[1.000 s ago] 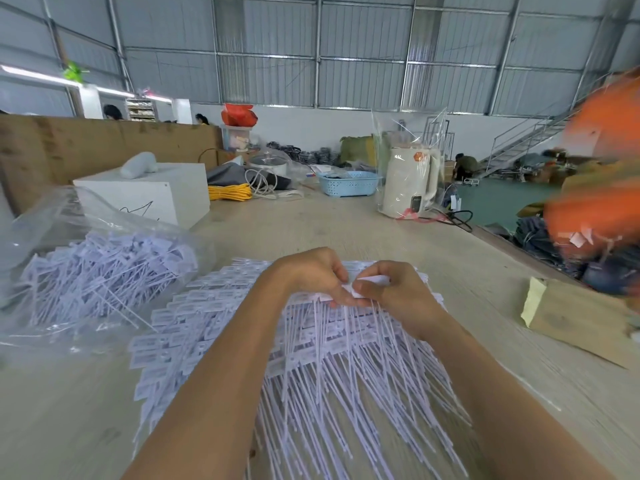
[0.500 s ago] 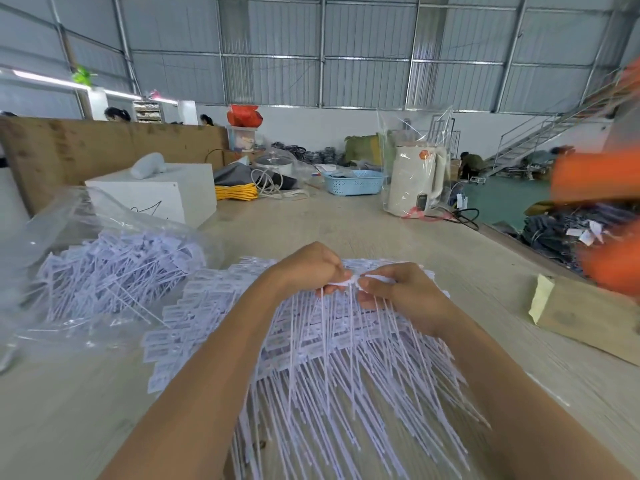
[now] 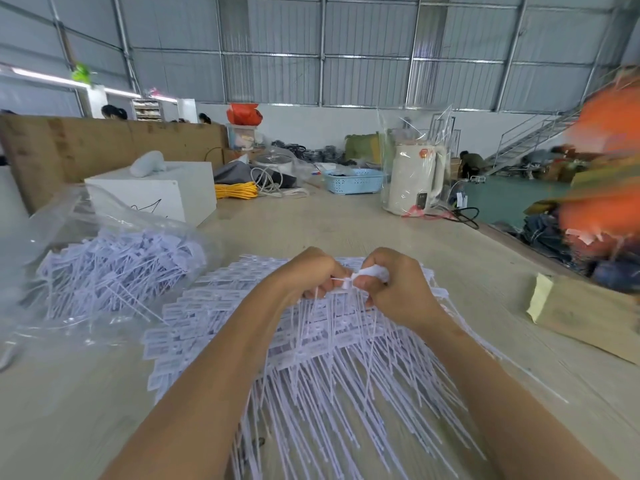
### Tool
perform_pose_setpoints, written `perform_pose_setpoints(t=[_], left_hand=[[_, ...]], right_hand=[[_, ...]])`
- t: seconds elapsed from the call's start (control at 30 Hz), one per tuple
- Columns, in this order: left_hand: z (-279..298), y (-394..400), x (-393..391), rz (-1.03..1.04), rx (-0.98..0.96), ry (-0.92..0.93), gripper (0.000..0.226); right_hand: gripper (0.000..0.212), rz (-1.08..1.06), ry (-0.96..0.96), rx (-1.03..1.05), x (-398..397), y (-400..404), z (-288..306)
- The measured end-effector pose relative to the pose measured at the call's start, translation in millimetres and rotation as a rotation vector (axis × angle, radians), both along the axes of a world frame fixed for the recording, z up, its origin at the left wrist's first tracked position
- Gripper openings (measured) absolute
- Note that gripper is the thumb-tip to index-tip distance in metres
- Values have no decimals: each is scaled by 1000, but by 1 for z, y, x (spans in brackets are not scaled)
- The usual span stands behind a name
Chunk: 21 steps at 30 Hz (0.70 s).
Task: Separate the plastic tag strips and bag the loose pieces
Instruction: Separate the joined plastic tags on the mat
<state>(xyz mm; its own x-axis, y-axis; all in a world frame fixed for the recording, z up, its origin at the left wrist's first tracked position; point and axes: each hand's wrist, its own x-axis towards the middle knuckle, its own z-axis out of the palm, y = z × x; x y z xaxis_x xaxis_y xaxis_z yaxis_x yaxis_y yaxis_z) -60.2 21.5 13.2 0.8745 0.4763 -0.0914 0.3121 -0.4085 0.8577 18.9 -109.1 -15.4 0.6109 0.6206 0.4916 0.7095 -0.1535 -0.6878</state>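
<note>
We judge the separating step under way: left hand (image 3: pixel 313 271) and right hand (image 3: pixel 393 284) both pinch one tag strip (image 3: pixel 349 282) above the table's strip pile (image 3: pixel 311 341). Next, pull apart; loose pieces go into the bag (image 3: pixel 104 258) at left.

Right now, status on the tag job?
Both hands, left hand and right hand, pinching one tag strip above the tag pile. Clear bag of loose pieces at left, open. Nothing blocking.
</note>
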Motion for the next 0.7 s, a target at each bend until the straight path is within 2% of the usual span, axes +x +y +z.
perform_pose_setpoints(t=[0.07,0.2,0.4,0.5,0.57,0.63,0.7], left_hand=[[1,-1,-1,-3,-33,4,38],[2,-1,-1,-8,-22,11,36],[2,-1,-1,-29,-14,31,32],[4,5,-6,-40,-17,35,31],[6,13,-10,-23,1,7,31],[3,16,-7,18,57,-49,31],[-3,12,2,26,80,-106,30]], right_hand=[[15,-8,-84,-1,1,0,1],[12,-1,-72,8,2,0,0],[23,60,129,-6,5,-1,-1],[17,-57,197,-21,22,-11,1],[12,-127,403,184,41,-30,5],[13,-105,623,420,51,-43,10],[14,-58,720,475,51,-43,13]])
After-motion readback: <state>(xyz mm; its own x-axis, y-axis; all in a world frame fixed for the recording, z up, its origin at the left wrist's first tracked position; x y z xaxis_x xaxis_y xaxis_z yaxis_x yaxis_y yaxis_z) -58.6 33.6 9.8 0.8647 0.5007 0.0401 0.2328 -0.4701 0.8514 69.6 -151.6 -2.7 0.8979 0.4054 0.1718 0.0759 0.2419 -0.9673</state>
